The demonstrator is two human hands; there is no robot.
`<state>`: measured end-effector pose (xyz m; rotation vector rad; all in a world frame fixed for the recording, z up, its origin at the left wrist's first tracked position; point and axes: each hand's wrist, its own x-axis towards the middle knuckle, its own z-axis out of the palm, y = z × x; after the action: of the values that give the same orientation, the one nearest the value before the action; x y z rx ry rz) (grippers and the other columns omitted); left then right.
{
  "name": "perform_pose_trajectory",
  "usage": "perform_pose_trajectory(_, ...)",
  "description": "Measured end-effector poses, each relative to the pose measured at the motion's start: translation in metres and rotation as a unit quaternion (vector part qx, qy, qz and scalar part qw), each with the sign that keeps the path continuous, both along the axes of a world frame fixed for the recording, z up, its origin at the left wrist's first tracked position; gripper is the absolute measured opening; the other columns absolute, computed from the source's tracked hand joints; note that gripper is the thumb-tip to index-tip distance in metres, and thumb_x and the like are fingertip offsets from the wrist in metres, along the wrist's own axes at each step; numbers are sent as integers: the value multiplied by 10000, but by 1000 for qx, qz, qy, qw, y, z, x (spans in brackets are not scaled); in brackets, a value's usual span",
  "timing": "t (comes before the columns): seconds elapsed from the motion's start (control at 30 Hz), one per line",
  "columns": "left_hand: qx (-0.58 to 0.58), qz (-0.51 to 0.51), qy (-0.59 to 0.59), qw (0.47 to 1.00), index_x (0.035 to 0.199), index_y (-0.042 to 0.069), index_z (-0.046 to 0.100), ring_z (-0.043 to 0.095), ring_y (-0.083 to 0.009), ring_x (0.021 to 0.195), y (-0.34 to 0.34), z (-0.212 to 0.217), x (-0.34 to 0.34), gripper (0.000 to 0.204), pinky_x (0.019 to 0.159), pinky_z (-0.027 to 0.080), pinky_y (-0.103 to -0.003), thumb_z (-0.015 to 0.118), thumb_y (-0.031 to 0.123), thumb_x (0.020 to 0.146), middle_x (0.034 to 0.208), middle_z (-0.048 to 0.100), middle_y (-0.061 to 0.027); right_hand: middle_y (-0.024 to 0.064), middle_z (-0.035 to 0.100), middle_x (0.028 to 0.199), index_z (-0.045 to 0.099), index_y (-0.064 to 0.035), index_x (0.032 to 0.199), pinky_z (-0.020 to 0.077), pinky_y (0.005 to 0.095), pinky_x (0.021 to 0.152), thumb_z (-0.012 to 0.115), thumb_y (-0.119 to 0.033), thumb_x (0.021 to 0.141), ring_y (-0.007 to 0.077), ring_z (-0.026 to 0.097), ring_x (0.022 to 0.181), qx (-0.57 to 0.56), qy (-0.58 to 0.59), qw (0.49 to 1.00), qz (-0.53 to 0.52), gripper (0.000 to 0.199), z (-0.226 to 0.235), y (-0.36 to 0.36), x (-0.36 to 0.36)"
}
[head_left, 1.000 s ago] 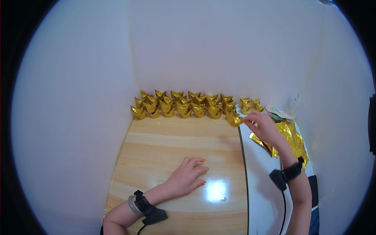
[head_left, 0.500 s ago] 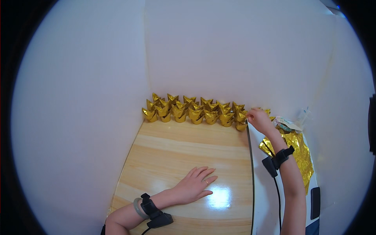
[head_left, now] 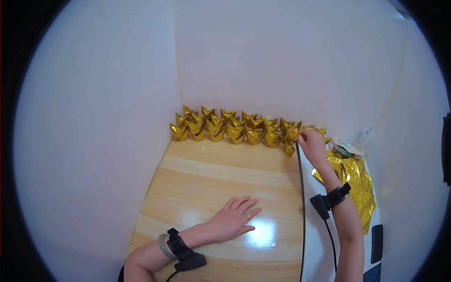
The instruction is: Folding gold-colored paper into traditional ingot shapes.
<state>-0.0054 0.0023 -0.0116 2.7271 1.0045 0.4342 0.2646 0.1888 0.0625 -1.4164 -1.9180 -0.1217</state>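
Note:
Several folded gold foil paper ingots (head_left: 236, 135) stand in rows along the far edge of the wooden tabletop, their pointed ends up. At the right end of these rows, my right hand (head_left: 312, 144) has its fingers bent and pinched at the edge of one gold paper ingot (head_left: 292, 134). The hand partly hides the ingots behind it. My left hand (head_left: 235, 218) lies palm down on the wooden tabletop (head_left: 225, 174), fingers spread and holding nothing.
Right of the dark tabletop seam, crumpled gold foil sheets (head_left: 359, 190) lie on a white surface (head_left: 319, 249). A clear plastic bag (head_left: 366, 143) sits behind them. A black flat object (head_left: 377, 243) lies near the right wall. Pale walls enclose the left, back and right.
My right hand has shifted slightly at the right end of the rows, and the ingot at its fingertips stands a little higher. My left hand stays spread on the tabletop.

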Motion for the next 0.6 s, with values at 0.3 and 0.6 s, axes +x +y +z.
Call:
perform_pose_trajectory(0.3, 8, 5, -5, 1000, 1345, 55, 421, 317, -366, 1303, -2, -3, 0, 554, 1081, 259, -507, 549, 373, 909, 1432, 336, -175, 155, 630, 767, 665, -15, 778, 493, 442, 659, 596, -126, 780, 345, 617, 723, 31, -75, 997, 10, 131, -3, 12, -7)
perform_pose_trajectory(0.6, 16, 11, -13, 1000, 1354, 61, 415, 319, -351, 1312, -3, -7, -1, 553, 1072, 274, -515, 530, 383, 920, 1428, 350, -166, 176, 635, 813, 661, 1, 757, 502, 445, 693, 617, -163, 738, 349, 620, 761, -53, -136, 989, 14, 171, 9, 12, -14)
